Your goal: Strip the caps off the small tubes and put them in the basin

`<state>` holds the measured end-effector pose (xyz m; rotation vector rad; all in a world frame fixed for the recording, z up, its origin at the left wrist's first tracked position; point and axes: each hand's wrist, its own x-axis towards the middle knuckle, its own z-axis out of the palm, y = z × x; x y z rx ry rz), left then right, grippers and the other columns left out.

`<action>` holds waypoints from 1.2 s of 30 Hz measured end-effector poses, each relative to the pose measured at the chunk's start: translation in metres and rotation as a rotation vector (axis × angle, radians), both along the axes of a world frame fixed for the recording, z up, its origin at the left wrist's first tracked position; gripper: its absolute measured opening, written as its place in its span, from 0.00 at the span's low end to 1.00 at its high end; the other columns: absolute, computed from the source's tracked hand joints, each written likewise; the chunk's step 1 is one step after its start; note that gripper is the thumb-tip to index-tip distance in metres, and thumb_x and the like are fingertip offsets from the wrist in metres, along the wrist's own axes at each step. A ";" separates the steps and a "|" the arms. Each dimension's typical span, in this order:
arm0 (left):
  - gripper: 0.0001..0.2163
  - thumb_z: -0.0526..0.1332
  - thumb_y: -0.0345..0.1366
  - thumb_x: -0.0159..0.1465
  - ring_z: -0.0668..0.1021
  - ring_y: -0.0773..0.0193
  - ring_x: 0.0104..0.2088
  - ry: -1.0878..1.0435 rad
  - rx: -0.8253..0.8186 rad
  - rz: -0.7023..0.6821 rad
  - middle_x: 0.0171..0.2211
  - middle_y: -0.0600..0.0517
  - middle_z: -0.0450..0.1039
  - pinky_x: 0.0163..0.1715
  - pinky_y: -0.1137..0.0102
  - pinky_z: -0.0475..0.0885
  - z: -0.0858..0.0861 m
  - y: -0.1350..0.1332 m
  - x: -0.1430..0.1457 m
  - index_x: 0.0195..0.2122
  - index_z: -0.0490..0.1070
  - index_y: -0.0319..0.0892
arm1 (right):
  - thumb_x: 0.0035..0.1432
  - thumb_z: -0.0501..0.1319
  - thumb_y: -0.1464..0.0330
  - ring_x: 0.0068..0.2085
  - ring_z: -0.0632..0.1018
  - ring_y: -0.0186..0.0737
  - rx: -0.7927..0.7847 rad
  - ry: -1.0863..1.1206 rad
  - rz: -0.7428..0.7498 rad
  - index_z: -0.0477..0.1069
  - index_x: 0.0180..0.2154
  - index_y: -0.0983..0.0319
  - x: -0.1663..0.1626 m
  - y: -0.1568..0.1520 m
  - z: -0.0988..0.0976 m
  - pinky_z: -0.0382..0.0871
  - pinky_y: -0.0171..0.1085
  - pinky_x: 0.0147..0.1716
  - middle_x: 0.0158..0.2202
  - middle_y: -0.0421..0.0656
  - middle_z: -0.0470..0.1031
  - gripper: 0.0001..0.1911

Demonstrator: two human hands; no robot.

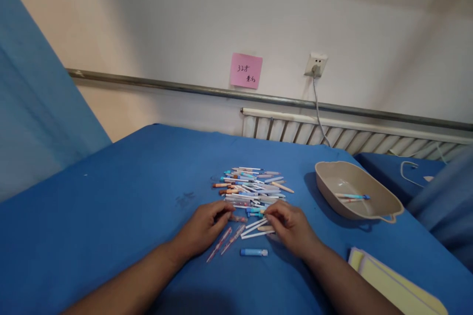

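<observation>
A heap of pen parts (251,188), with white tubes, barrels and brown, blue and teal pieces, lies on the blue cloth in front of me. My left hand (207,226) pinches the end of a reddish see-through pen barrel (239,218) at the heap's near left edge. Two similar pinkish barrels (232,239) lie just below it. At the near right edge, my right hand (293,229) has thumb and forefinger closed by some blue and yellow pieces (255,211); its fingers hide what they grip. White tubes (254,229) lie between the hands, with a short blue pen part (253,252) nearest me.
To the right, a beige basin (332,187) holds a few pens (353,197). Yellow folded sheets or pads (395,280) lie at the near right. Behind the blue-covered table (121,197) are a radiator (288,130), a pipe and a socket with a plugged-in cord.
</observation>
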<state>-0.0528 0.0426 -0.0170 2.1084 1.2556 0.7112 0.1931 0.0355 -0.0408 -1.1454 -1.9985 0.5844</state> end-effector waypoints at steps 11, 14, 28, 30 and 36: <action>0.10 0.51 0.35 0.65 0.74 0.65 0.34 0.019 0.020 -0.057 0.33 0.53 0.75 0.35 0.73 0.66 0.001 -0.002 0.003 0.37 0.72 0.43 | 0.60 0.56 0.74 0.40 0.73 0.45 0.168 -0.891 0.138 0.71 0.36 0.63 -0.020 -0.017 0.019 0.62 0.39 0.39 0.36 0.48 0.73 0.06; 0.10 0.51 0.36 0.64 0.74 0.65 0.33 0.020 0.014 -0.064 0.32 0.53 0.75 0.34 0.73 0.66 -0.001 0.000 0.002 0.36 0.72 0.43 | 0.60 0.54 0.76 0.41 0.73 0.47 0.140 -0.929 0.125 0.71 0.38 0.64 -0.023 -0.018 0.023 0.63 0.42 0.40 0.38 0.49 0.74 0.08; 0.10 0.51 0.36 0.64 0.73 0.64 0.31 0.017 -0.011 -0.015 0.31 0.54 0.73 0.32 0.73 0.65 -0.010 0.006 -0.004 0.36 0.71 0.43 | 0.61 0.54 0.64 0.27 0.71 0.36 -0.037 0.060 -0.093 0.65 0.32 0.61 0.001 -0.004 0.009 0.61 0.33 0.28 0.26 0.39 0.70 0.08; 0.09 0.51 0.36 0.64 0.73 0.65 0.31 0.015 -0.005 -0.015 0.31 0.54 0.73 0.32 0.73 0.65 -0.011 0.006 -0.004 0.37 0.71 0.43 | 0.60 0.54 0.59 0.25 0.70 0.34 -0.144 0.386 -0.162 0.66 0.30 0.60 0.002 0.002 0.005 0.61 0.32 0.27 0.22 0.37 0.69 0.13; 0.09 0.51 0.35 0.64 0.73 0.66 0.30 0.022 -0.006 -0.040 0.30 0.54 0.73 0.31 0.74 0.65 -0.009 0.004 -0.002 0.36 0.71 0.43 | 0.54 0.59 0.54 0.20 0.68 0.32 -0.418 0.935 -0.229 0.67 0.27 0.61 0.005 0.020 -0.010 0.60 0.30 0.21 0.19 0.36 0.69 0.16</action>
